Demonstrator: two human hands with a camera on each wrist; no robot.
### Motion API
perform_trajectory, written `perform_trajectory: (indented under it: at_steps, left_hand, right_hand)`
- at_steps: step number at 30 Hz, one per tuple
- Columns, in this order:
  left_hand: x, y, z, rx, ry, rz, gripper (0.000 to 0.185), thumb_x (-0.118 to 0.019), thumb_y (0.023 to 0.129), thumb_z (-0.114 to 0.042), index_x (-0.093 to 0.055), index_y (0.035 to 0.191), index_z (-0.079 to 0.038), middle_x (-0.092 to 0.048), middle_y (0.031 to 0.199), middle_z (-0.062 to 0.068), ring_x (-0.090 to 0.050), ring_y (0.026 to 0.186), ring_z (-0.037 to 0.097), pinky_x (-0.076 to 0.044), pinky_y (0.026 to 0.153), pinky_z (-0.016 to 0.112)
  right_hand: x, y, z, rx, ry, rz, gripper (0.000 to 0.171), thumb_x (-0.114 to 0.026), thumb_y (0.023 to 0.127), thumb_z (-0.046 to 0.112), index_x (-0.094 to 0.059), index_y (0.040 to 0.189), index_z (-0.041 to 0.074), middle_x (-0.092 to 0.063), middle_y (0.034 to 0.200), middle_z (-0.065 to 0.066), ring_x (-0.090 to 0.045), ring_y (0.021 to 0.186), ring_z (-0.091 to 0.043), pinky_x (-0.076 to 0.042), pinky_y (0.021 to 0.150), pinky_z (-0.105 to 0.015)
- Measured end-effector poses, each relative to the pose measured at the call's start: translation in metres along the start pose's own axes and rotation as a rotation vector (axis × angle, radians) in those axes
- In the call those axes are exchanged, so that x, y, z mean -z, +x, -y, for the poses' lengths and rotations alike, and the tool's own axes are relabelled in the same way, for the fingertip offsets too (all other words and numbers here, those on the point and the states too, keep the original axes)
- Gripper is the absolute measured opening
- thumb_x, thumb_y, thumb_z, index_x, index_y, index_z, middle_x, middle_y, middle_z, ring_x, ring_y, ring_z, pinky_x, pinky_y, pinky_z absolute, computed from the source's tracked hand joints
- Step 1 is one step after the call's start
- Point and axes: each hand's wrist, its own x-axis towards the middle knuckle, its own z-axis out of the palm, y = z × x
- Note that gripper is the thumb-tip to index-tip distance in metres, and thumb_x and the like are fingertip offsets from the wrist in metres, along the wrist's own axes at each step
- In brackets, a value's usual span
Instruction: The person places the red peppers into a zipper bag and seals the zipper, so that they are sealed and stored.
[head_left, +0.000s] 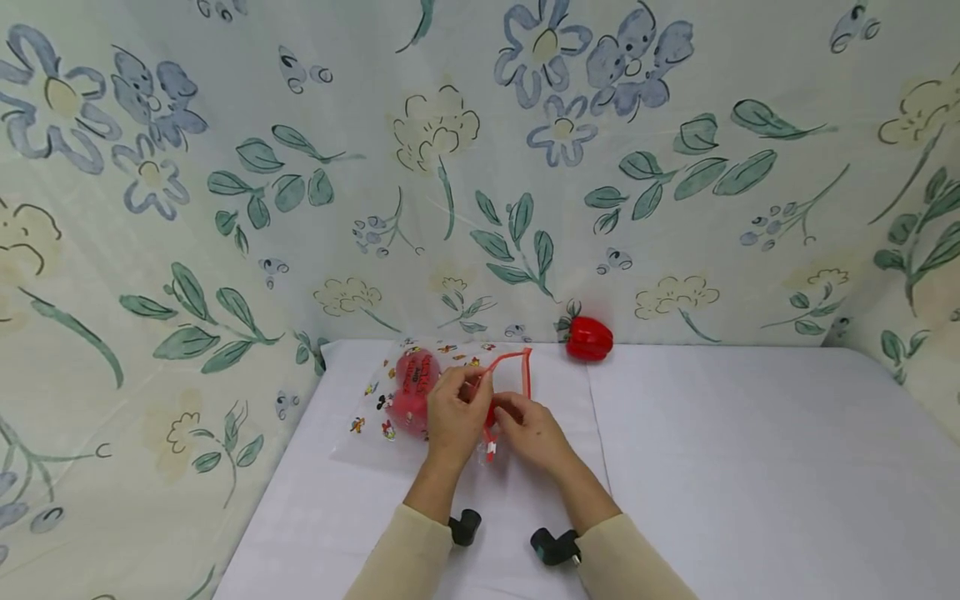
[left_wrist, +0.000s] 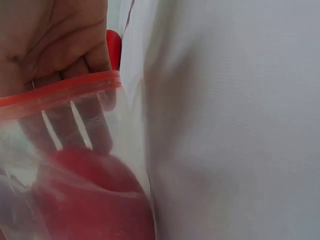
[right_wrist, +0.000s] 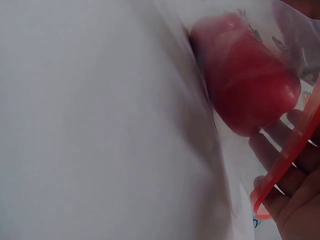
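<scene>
I see both wrist views blurred at close range, and my hands hide part of the bag's mouth. My left hand (head_left: 456,414) and right hand (head_left: 531,431) pinch the red zip strip (head_left: 517,367) of a clear, glossy plastic bag (head_left: 390,392) printed with small cartoon figures. It lies on the white tablecloth (head_left: 750,467), holding a smooth, rounded red fruit (head_left: 414,390). A shiny red bell pepper (head_left: 588,338) sits well apart by the floral curtain (head_left: 225,167).

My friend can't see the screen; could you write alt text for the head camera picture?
Two hands, left hand and right hand, hold the red zip edge of a clear cartoon-printed bag with a red pepper inside, on a white table. Another red pepper lies behind.
</scene>
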Motion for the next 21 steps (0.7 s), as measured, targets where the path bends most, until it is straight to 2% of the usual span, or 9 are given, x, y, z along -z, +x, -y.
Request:
perform_trajectory:
  at_steps: [4,6,9,14,21]
  left_hand:
    - [0.0,-0.001,0.0,0.006,0.016,0.009,0.006,-0.076,0.09,-0.016,-0.077,0.094,-0.012,-0.069,0.083,0.003,-0.053,0.066,0.008,-0.044,0.058,0.022]
    - [0.0,-0.002,-0.001,0.019,0.024,0.013,0.006,-0.076,0.09,-0.016,-0.077,0.094,-0.012,-0.069,0.084,0.003,-0.053,0.067,0.009,-0.044,0.059,0.022]
    - [-0.001,-0.001,-0.001,0.014,0.024,0.009,0.007,-0.076,0.089,-0.016,-0.077,0.094,-0.011,-0.07,0.084,0.005,-0.055,0.067,0.011,-0.045,0.059,0.022]
    - [0.001,0.001,-0.001,0.003,0.001,0.002,0.007,-0.077,0.089,-0.016,-0.077,0.093,-0.01,-0.07,0.083,0.004,-0.054,0.066,0.012,-0.043,0.058,0.021]
    - [0.002,0.001,0.001,-0.003,0.021,-0.003,0.006,-0.077,0.09,-0.016,-0.077,0.093,-0.012,-0.069,0.083,0.002,-0.054,0.066,0.011,-0.043,0.059,0.02]
  right_hand:
    - [-0.004,0.001,0.005,0.045,-0.005,0.107,0.034,-0.05,0.104,0.016,-0.067,0.133,0.012,-0.07,0.132,-0.007,-0.064,0.124,-0.027,-0.05,0.106,-0.053]
    - [-0.006,0.002,0.008,0.03,0.017,0.143,0.036,-0.048,0.104,0.015,-0.066,0.135,0.01,-0.067,0.137,-0.008,-0.06,0.132,-0.029,-0.046,0.11,-0.056]
    - [-0.004,0.004,0.009,0.004,0.047,0.164,0.037,-0.045,0.105,0.015,-0.066,0.135,0.011,-0.068,0.136,-0.008,-0.059,0.132,-0.03,-0.044,0.111,-0.057]
    - [0.004,0.005,0.007,0.004,0.075,0.104,0.034,-0.044,0.106,0.016,-0.07,0.127,0.015,-0.074,0.121,-0.005,-0.067,0.12,-0.027,-0.048,0.107,-0.055]
    - [0.013,0.004,-0.003,-0.029,0.079,0.033,0.027,-0.054,0.103,0.019,-0.071,0.124,0.017,-0.076,0.116,-0.001,-0.069,0.114,-0.021,-0.055,0.099,-0.046]
